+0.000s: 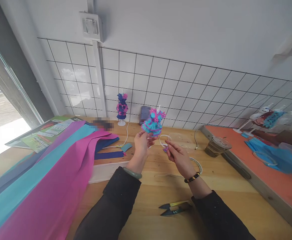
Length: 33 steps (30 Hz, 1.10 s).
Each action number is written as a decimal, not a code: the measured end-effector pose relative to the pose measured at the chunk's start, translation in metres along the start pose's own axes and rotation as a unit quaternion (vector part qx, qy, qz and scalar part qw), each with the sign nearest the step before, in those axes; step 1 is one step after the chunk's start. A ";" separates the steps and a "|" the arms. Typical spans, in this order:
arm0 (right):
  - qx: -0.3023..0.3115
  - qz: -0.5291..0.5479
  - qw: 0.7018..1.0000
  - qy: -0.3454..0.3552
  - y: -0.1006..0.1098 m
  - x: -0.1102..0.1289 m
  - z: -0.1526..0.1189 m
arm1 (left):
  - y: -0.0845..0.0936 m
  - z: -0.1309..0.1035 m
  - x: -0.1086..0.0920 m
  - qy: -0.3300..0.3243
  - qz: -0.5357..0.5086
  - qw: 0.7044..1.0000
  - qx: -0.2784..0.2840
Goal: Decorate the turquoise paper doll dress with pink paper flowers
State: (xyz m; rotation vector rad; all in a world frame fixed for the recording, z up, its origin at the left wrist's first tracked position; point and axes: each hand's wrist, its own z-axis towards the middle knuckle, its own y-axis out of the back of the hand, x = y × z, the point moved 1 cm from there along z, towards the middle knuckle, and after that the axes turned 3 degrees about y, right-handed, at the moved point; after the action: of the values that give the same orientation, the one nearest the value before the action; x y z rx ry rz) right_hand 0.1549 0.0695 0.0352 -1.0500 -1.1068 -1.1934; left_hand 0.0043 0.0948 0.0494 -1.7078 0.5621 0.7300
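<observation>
My left hand [142, 142] holds up a small doll dress form [153, 124] in a ruffled turquoise and pink dress, its fingers closed beneath the skirt. Lower and to the right, my right hand [177, 154] pinches a small purple piece [165, 150] that looks like paper or fabric. The pinched piece is apart from the dress. Thread snips [174, 208] with a yellow handle lie on the table below my right wrist. A second dress form [122, 107] in navy and pink stands upright against the tiled wall.
Long pink [73, 166], turquoise and purple sheets cover the table's left side. A dark phone [145, 115] leans on the wall. Right of my hands stand a lidded plastic cup [217, 146] and an orange raised surface [238, 141] bearing blue material and more small forms. White cables [195, 163] lie around.
</observation>
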 end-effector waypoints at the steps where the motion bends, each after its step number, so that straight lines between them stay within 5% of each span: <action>1: 0.003 -0.008 1.000 -0.001 0.000 0.002 -0.003 | 0.003 -0.001 -0.002 -0.002 0.004 1.000 0.000; 7: 0.098 -0.135 0.986 -0.020 -0.007 0.000 -0.026 | 0.040 -0.009 -0.051 -0.038 0.060 0.997 -0.022; 13: 0.250 -0.298 0.919 0.065 -0.044 -0.017 -0.039 | 0.073 -0.026 -0.102 -0.114 0.116 0.986 -0.018; 21: 0.265 -0.464 0.827 0.174 -0.088 -0.027 -0.026 | 0.072 -0.027 -0.089 -0.066 0.122 0.990 0.009; 28: 0.303 -0.589 0.700 0.267 -0.103 -0.032 -0.027 | 0.077 -0.024 -0.088 -0.059 0.128 0.990 0.003; 31: 0.305 -0.600 0.691 0.262 -0.106 -0.034 -0.026 | 0.079 -0.021 -0.086 -0.056 0.131 0.990 0.001; 33: 0.288 -0.567 0.732 0.245 -0.105 -0.037 -0.024 | 0.080 -0.019 -0.084 -0.051 0.138 0.989 -0.002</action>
State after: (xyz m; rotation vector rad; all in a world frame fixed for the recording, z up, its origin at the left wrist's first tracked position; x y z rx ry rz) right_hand 0.0505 0.0430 -0.0018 0.5844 -1.5527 -1.7086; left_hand -0.1063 0.0558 0.0591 -1.6034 0.7340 1.0106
